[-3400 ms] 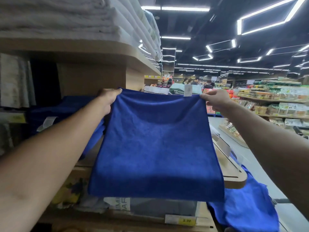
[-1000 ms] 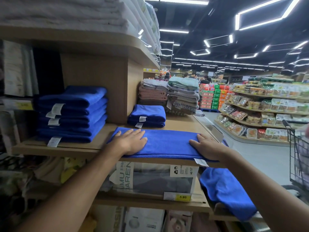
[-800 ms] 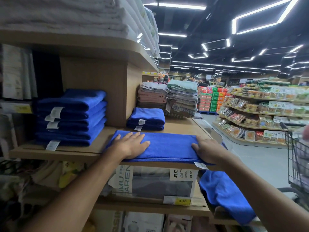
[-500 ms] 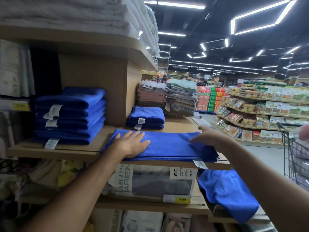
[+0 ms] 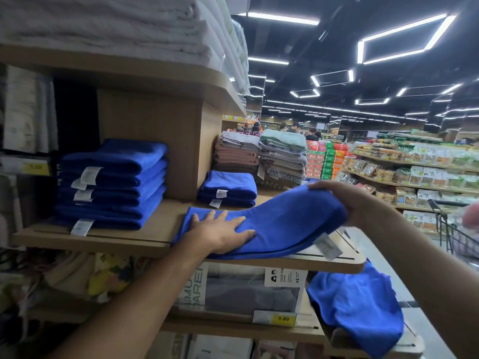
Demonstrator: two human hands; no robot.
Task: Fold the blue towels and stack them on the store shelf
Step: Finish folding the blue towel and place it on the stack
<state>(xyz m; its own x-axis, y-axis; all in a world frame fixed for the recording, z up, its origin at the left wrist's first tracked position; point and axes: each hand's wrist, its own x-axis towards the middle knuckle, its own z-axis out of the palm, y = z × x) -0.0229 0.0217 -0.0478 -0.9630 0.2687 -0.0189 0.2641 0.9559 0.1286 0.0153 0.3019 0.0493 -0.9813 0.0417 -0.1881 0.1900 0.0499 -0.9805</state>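
Observation: blue towel [image 5: 280, 224] on front edge of wooden shelf [image 5: 103, 239]; its left end pressed flat to shelf by left hand [image 5: 220, 233], fingers straight and spread; its right end raised off shelf, gripped by right hand [image 5: 347, 200], fingers curled over it. Tall folded stack [image 5: 114, 182] at shelf left rear, small folded stack [image 5: 228, 187] at shelf centre rear
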